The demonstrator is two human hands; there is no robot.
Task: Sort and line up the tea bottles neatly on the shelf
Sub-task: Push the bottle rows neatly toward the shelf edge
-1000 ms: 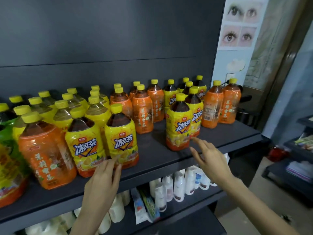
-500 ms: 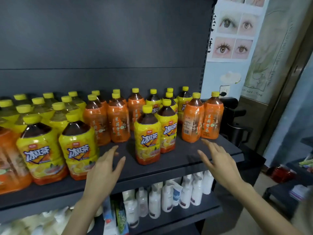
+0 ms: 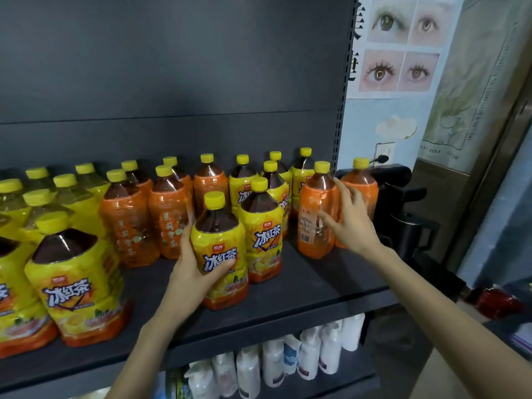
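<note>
Now the left hand (image 3: 193, 272) wraps its grip round a yellow-labelled plastic tea bottle (image 3: 220, 243); the right hand (image 3: 349, 223), grip open, touches an orange-labelled bottle (image 3: 313, 208).

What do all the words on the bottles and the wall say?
"冰红茶": on the yellow-label bottle that the left hand grips, and others like it.
Vertical writing on the orange bottles: too blurred.
Small red tags on yellow labels: too small.
Black characters at the poster edge: partly hidden.

Soft, even indoor light falls from the front, and the dark back panel (image 3: 172, 82) looks dim. Small glints streak the yellow-label tea bottle (image 3: 221, 240). The right hand (image 3: 349, 223) is slightly motion-blurred. Wide-angle distortion bows the shelf upright (image 3: 342, 82).
</note>
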